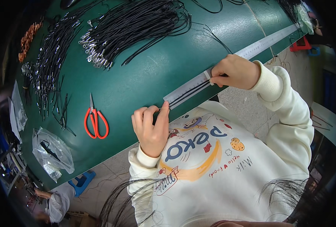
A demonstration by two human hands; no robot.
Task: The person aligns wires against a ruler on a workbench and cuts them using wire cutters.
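Note:
A long steel ruler (264,43) lies along the near edge of the green table. Black cables (189,92) run side by side along its near end, stretched between my hands. The thumb and forefinger of my left hand (151,130) are pinched on the cables at the ruler's end. My right hand (236,72) is closed on the same cables farther up, beside a pale strip (208,74) that crosses the ruler. Past my right hand, thin black cable ends (218,39) stick out over the table. My fingers hide the cable tips at the left.
Red-handled scissors (96,123) lie left of my left hand. A large bundle of black cables with ring terminals (137,28) covers the far middle. More cables (54,56) and copper-coloured parts (29,39) lie at the left. A clear plastic bag (52,153) rests near the table's left corner.

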